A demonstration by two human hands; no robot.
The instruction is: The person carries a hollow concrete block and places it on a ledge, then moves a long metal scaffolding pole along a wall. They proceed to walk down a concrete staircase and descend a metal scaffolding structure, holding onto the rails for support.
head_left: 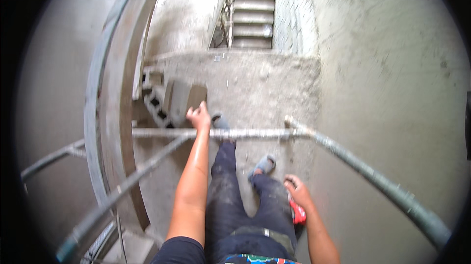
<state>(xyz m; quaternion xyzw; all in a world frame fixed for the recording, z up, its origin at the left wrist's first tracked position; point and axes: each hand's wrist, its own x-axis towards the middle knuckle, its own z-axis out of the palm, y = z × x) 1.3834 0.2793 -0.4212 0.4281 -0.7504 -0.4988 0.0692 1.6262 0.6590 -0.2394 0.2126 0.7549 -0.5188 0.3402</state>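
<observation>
My left hand (198, 117) is stretched out in front of me, its fingers partly bent and apart, with nothing visible in them. Behind it in the picture, a grey block-like piece (177, 98) lies on the floor beside a hollow concrete block (156, 107); I cannot tell any contact. My right hand (298, 190) hangs beside my right thigh, fingers loosely curved and apart. Close to its wrist a red thing (298, 213) shows at my hip, partly hidden by the arm and too covered to name.
A metal pipe frame (245, 133) crosses in front of my legs, with sloping pipes (378, 180) on both sides. A long wooden beam (117, 67) rises at left. Beyond the rough concrete floor (260, 82) are stairs (252, 16). A plastered wall (382, 82) stands right.
</observation>
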